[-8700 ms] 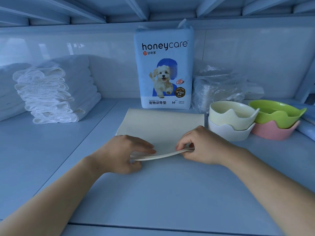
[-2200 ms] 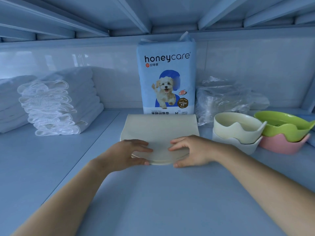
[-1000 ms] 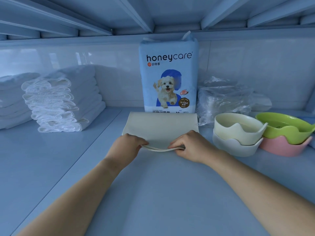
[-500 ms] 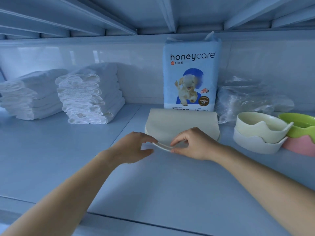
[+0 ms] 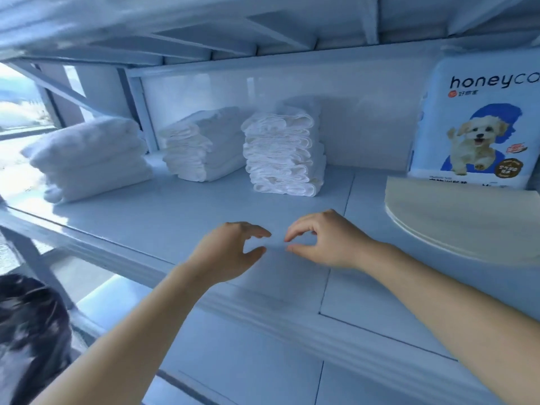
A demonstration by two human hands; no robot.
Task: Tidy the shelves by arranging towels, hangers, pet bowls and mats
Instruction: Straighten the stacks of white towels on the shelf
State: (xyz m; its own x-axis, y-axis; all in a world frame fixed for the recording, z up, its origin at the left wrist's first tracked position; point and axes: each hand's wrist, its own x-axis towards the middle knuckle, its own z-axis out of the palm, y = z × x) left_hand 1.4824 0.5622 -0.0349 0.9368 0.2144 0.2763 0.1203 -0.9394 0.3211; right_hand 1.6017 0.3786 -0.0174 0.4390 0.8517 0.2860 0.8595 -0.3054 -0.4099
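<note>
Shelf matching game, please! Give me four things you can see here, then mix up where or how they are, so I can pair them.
Things:
1. dog picture pack
2. beige mats
3. fluffy towel pile
4. right hand

Places or states:
A. far left end of the shelf
B. empty, fingers loosely curled
C. standing upright at the right
D. lying flat, just in front of the dog picture pack

Pairs: 1-C, 2-D, 3-A, 4-B.
</note>
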